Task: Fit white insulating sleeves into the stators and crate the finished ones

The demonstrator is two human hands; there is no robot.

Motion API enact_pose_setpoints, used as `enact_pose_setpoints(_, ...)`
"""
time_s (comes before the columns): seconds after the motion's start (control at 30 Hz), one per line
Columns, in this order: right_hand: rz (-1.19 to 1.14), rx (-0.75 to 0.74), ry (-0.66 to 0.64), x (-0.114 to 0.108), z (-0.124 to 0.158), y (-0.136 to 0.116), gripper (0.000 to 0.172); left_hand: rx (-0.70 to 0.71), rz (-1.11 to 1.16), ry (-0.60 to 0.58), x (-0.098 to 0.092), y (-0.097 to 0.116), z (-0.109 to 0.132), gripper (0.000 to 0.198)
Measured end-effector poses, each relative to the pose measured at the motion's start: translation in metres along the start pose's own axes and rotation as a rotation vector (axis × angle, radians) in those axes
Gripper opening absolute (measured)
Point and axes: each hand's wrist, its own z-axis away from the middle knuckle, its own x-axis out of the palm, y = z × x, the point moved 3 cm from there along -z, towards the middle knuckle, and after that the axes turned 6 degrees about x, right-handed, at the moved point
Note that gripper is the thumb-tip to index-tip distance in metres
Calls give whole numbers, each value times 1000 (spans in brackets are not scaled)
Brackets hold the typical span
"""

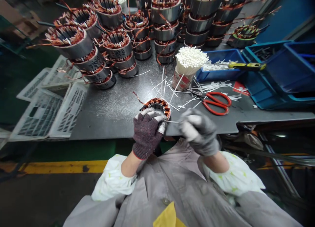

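A motor stator (157, 106) with copper windings rests at the near edge of the dark metal bench (115, 105). My left hand (147, 130), in a dark knitted glove, wraps round the stator's near side. My right hand (199, 130), in a grey glove, is closed just right of it, pinching a thin white sleeve or wire (171, 122) that runs toward the stator. The right hand is smeared by motion.
Several wound stators (118, 46) are stacked at the back of the bench. A tin of white tubes (188, 64), loose tubes, red scissors (216, 102), blue bins (283, 69) with a yellow-handled tool (246, 66), and white crates (49, 102) at left.
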Motion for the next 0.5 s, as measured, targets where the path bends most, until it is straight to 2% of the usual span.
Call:
enact_pose_setpoints(0.07,-125,67,31,-9,-3,3,37,15,-6,25,0,2,0,17)
enact_pose_setpoints(0.1,-136,73,-21,-9,-7,4,36,29,-7,27,0,2,0,17)
enact_pose_setpoints(0.2,-117,33,-368,4,-16,5,28,54,0,23,1,1,4,21)
enact_pose_setpoints(0.27,-233,106,-455,14,-17,7,28,55,-1,19,3,-2,8,21)
enact_pose_setpoints(0.4,-588,467,-359,26,2,16,40,78,-14,18,5,-8,11,17)
enact_pose_setpoints(0.47,-607,533,-342,27,16,18,42,110,11,27,3,-10,10,16)
enact_pose_setpoints(0.5,-561,511,-335,25,20,18,40,130,31,21,1,-11,9,15)
